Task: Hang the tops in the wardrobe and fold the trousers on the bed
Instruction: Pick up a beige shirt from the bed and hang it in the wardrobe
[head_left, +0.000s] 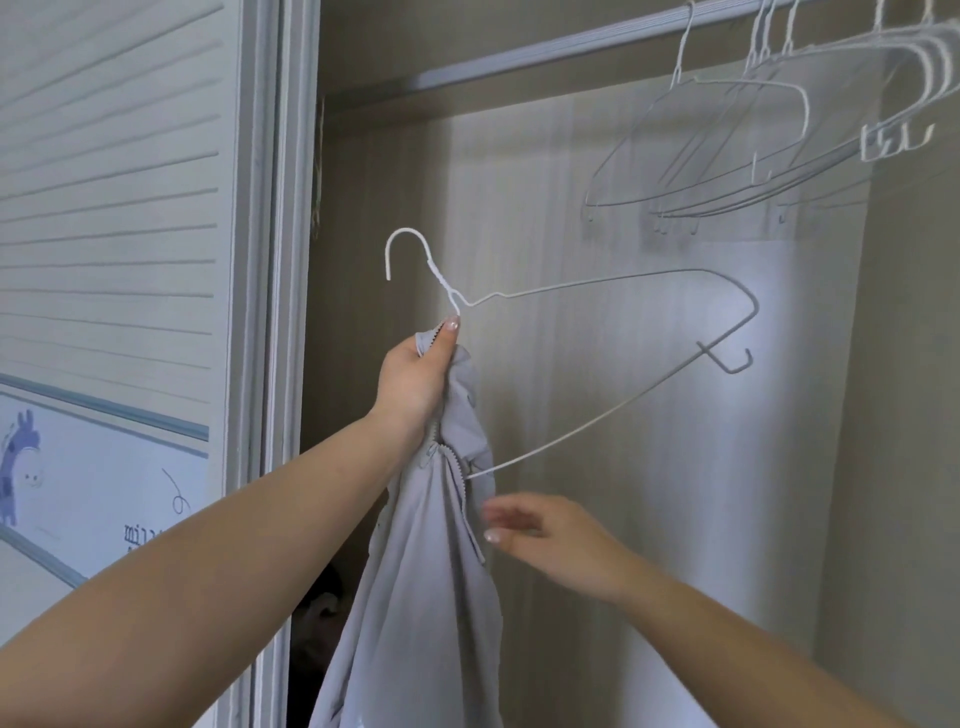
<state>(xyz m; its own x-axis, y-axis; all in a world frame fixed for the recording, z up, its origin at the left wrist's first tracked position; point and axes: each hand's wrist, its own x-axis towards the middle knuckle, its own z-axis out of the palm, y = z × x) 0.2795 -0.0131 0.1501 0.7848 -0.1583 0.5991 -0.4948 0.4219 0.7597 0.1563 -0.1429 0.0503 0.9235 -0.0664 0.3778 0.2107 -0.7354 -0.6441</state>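
Left hand (415, 374): raised in front of the open wardrobe (597, 218), fingers curled round the bunched collar of a pale grey zip-front top (415, 597) together with the neck of a white wire hanger (597, 291), just below its hook. Hanger tilted, hook up and to the left, far shoulder end jutting right, clear of the fabric; lower wire entering the top beside the zip (457, 467). Top hanging down from the grip, not on the rail, lower part out of frame.

Right hand (540, 530): below and to the right of the left, fingers loosely extended toward the top's zip edge, holding nothing; fingertips blurred, contact with fabric not determinable.

Wardrobe rail (519, 57): across the top, carrying a cluster of bare white wire hangers (779, 130) at upper right, well apart from the held hanger.

Slatted sliding door (114, 182): at left, with a cartoon giraffe sticker (21, 462) on its lower panel
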